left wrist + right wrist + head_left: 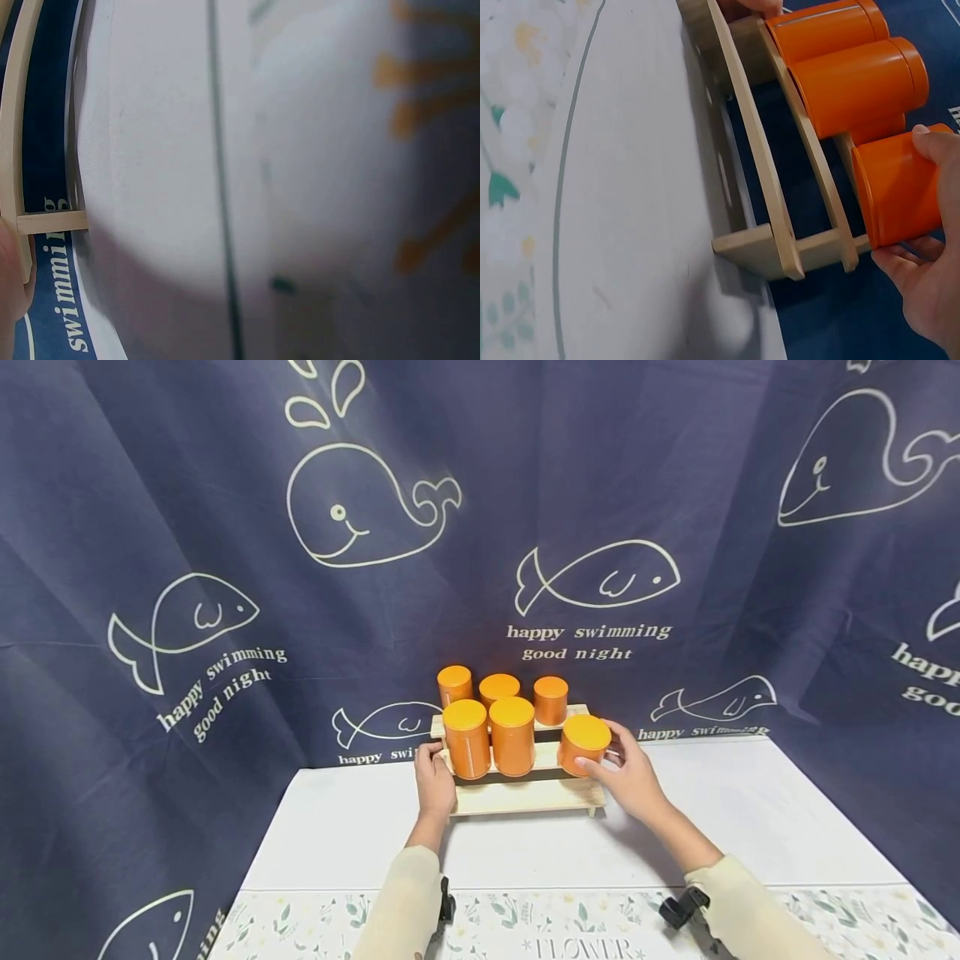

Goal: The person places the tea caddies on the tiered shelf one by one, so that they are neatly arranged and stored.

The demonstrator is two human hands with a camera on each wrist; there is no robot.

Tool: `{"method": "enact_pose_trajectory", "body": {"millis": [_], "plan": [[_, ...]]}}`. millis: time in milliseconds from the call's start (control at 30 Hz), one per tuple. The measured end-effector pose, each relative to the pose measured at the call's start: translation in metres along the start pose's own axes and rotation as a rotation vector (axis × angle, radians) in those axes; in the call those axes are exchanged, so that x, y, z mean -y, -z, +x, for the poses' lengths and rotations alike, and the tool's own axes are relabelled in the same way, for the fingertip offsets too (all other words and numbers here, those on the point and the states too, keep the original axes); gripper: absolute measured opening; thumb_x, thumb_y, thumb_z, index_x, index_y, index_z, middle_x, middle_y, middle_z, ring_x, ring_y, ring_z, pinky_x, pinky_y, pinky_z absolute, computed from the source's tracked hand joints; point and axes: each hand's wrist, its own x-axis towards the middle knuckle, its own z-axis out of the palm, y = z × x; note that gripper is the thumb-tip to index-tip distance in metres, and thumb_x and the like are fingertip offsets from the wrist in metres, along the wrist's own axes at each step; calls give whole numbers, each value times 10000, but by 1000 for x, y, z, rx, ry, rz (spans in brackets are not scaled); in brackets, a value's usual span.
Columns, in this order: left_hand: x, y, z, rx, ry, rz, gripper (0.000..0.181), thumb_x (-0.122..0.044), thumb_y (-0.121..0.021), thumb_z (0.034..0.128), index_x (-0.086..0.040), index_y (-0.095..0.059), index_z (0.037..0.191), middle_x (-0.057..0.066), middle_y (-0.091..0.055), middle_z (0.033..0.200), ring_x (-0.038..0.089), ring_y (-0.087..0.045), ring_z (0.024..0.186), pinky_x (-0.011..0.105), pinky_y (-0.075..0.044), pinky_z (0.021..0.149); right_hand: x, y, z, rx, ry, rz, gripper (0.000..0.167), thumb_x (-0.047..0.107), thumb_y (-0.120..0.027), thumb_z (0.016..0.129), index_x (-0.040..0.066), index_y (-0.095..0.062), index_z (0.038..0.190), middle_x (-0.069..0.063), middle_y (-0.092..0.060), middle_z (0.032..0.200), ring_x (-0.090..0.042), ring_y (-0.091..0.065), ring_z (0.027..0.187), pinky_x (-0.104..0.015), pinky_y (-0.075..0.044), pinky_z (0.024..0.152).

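Observation:
A tiered wooden rack (525,797) carries orange lidded canisters. Three stand on its top step, including the rear right canister (551,702). On the middle step are two taller canisters, the left one (467,742) and its neighbour (513,739). My right hand (633,774) grips a shorter canister (582,747) at the right end of the middle step, thumb in front and fingers behind. In the right wrist view the same canister (900,187) lies close against the step. My left hand (435,783) holds the left end of the rack; its fingers (11,277) show only partly in the left wrist view.
The rack stands on a white table (360,827) with a floral-printed front strip (547,910). Right behind it hangs a dark blue curtain (480,610) with fish and whale drawings. Nothing stands on the rack's lowest step.

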Motion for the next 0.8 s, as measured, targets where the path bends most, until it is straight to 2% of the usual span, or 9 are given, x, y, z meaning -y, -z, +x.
{"method": "enact_pose_trajectory", "body": {"millis": [333, 533, 667, 800], "plan": [[-2, 0, -3, 4, 11, -2, 224, 28, -405, 1056, 22, -585, 1189, 219, -568, 1239, 358, -548, 1237, 510, -430, 1114, 4, -18, 4, 11, -37, 38, 808, 195, -864, 889, 76, -428, 1559, -180, -607, 1443, -284, -604, 1302, -121, -520, 999], [-2, 0, -2, -1, -2, -10, 224, 33, -406, 1051, 32, -584, 1187, 236, -570, 1247, 369, -544, 1249, 521, -422, 1123, 3, -28, 6, 3, -54, 38, 831, 188, -873, 877, 67, -426, 1567, -216, -622, 1423, -371, -644, 1291, -313, -583, 1042], [-1, 0, -1, 3, -2, -11, 224, 29, -407, 1052, 27, -584, 1189, 228, -572, 1250, 359, -545, 1248, 516, -423, 1124, 0, -32, 6, -8, -57, 21, 832, 211, -869, 884, 63, -424, 1572, -211, -612, 1436, -371, -636, 1302, -428, -557, 1090], [-2, 1, -1, 5, 1, -16, 226, 27, -401, 1056, 33, -580, 1194, 229, -569, 1254, 360, -542, 1239, 518, -423, 1115, -1, -36, 7, -15, -48, 1, 829, 244, -860, 896, 66, -423, 1578, -216, -607, 1444, -382, -624, 1313, -494, -528, 1116]]}}
